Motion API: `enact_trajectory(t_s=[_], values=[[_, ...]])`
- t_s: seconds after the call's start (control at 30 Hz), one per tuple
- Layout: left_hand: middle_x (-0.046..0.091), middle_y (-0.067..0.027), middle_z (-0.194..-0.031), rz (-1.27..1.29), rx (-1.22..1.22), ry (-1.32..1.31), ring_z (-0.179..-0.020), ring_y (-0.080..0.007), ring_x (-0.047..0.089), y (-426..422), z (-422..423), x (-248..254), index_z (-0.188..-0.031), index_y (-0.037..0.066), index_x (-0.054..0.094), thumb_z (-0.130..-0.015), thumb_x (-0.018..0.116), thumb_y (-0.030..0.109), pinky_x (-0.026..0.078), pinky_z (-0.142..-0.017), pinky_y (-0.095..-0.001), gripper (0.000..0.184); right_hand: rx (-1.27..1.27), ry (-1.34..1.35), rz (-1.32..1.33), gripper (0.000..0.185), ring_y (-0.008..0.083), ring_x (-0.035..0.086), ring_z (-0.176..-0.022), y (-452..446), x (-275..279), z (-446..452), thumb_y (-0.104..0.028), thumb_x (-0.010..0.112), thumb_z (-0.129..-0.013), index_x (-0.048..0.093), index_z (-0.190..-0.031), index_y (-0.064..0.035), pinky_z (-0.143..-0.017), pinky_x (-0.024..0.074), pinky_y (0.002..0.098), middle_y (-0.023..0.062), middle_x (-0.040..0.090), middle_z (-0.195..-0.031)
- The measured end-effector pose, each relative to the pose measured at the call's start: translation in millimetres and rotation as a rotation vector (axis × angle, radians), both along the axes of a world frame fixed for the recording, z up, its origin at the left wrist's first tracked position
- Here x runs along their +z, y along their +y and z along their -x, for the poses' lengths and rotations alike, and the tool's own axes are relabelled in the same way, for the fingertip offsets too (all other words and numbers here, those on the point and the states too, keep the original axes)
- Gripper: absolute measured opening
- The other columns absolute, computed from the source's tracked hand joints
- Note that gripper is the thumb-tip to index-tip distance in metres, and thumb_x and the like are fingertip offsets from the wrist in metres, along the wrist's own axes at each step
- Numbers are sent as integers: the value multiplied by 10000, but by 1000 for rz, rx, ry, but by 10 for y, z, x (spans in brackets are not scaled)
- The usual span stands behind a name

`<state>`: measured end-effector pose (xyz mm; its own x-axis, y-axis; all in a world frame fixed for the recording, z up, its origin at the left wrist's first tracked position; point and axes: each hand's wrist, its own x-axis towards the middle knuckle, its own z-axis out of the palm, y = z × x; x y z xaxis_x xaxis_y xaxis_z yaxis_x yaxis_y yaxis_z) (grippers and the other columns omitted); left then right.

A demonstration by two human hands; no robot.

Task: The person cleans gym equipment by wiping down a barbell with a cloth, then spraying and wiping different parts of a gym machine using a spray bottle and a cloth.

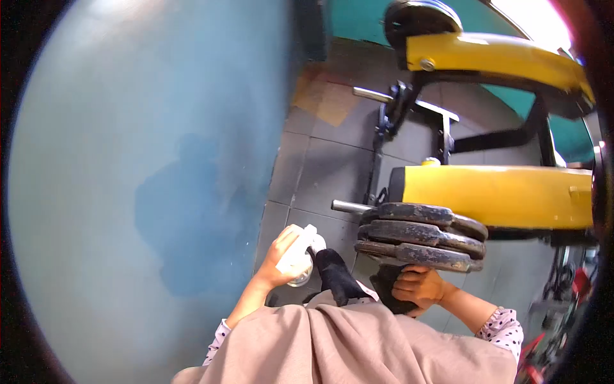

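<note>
My left hand [279,257] is closed around a spray bottle [299,277] with a white top and a clear body, held low in front of me near the blue wall. My right hand [419,288] is closed on a dark cloth [388,288], which hangs down beside it. Just above that hand are several worn black weight plates [419,233], stacked on a metal bar end of the machine. The knuckles are close to the lowest plate; I cannot tell whether they touch it.
Yellow machine arms [495,195] reach out to the right, above a black frame [446,131] on grey floor tiles [326,169]. A blue wall [211,115] fills the left side. Another plate [422,22] is at the top. Bare metal pegs [348,206] stick out toward the wall.
</note>
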<state>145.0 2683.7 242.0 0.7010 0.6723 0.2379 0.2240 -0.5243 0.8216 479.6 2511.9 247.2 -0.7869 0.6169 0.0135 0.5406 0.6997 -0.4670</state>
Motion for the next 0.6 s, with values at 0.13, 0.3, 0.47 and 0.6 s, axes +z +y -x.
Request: enact_trajectory(t_s=[0.13,0.3,0.47,0.6], values=[[565,-169,-908,-31,-136,-33,-831,-337,547,310,-235,4,-1174,-70,572,-642,643,25,481,-751,-408,545,-136,47,9,507,258,601,-933,-92,30,46,-512,669,-642,627,-956,-117,-900,468,399,56,622,-927],[553,-141,-948,107,-317,-80,-849,-302,552,493,-589,236,-1196,10,583,-664,645,25,480,-749,-386,536,-305,47,72,444,267,590,-885,-100,126,196,-474,650,-667,619,-898,-97,-812,477,404,70,600,-855],[552,-152,-917,157,-417,-31,-839,-322,555,645,-1077,467,-992,-4,603,-661,653,37,484,-733,-373,337,-520,-1,39,451,266,603,-926,-167,164,334,-489,648,-695,647,-908,-91,-815,467,427,78,640,-911],[545,-112,-920,83,-569,-45,-799,-237,562,892,-1388,571,-1001,-3,599,-668,618,-17,468,-709,-308,333,-789,-56,-47,464,296,612,-967,-184,91,547,-489,628,-711,667,-968,-105,-877,459,434,88,667,-977]])
